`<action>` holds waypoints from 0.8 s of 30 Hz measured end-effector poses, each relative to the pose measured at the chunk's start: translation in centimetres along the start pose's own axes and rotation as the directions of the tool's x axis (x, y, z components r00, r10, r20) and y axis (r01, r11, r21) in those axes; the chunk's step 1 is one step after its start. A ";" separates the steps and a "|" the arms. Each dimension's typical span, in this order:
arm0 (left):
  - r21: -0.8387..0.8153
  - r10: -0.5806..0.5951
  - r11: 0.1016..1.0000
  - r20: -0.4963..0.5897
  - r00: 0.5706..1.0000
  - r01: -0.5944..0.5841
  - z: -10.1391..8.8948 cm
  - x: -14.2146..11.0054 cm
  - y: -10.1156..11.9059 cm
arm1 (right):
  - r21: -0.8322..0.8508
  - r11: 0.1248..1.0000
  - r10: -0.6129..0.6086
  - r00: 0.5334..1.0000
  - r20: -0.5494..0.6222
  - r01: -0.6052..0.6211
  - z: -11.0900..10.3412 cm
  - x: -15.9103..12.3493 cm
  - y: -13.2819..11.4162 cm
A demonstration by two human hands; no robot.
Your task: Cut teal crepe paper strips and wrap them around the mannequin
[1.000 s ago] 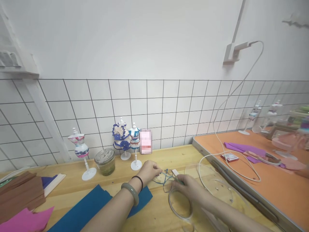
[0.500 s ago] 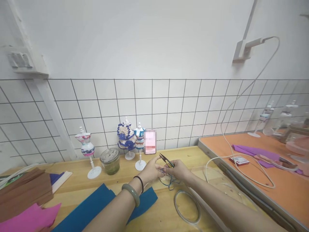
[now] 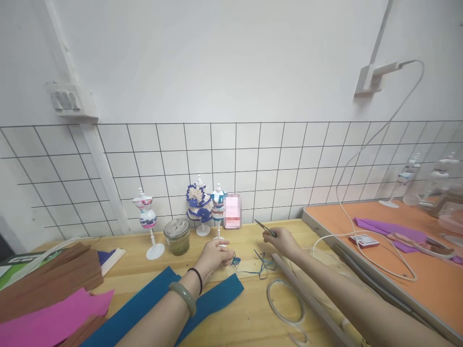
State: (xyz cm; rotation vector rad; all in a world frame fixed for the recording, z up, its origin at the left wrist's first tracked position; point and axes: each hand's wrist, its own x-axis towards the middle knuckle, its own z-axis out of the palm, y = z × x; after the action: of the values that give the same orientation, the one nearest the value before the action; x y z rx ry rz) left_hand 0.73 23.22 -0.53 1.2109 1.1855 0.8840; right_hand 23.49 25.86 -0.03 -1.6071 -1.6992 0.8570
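Observation:
My left hand rests on the wooden table with its fingers pinched on the end of a blue thread. The thread lies in loose loops between my two hands. My right hand is lifted a little to the right and closed round small thread snips, whose blades point up and left. A blue felt sheet lies under my left forearm. A clear ring lies on the table below my right hand.
Small dress-form figures, a glass jar and a pink card stand along the tiled wall. Brown and pink sheets are stacked at the left. An orange table with a white cable and purple sheets adjoins at the right.
My hands were together at the thread with the snips; now my right hand has drawn away to the right with the snips, and my left hand has dropped to the table holding the thread.

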 end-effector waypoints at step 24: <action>0.361 0.004 0.932 -0.123 0.992 0.040 -7.3 -4.8 -1.4 | -0.360 0.930 0.064 0.996 -0.055 -0.079 -1.9 1.8 -4.3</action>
State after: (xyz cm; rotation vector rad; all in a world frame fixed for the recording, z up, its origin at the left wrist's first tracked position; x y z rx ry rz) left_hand -7.49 19.96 -0.61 1.4545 1.5040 0.7518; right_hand 22.45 27.54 4.57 -1.9240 -1.8580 0.5584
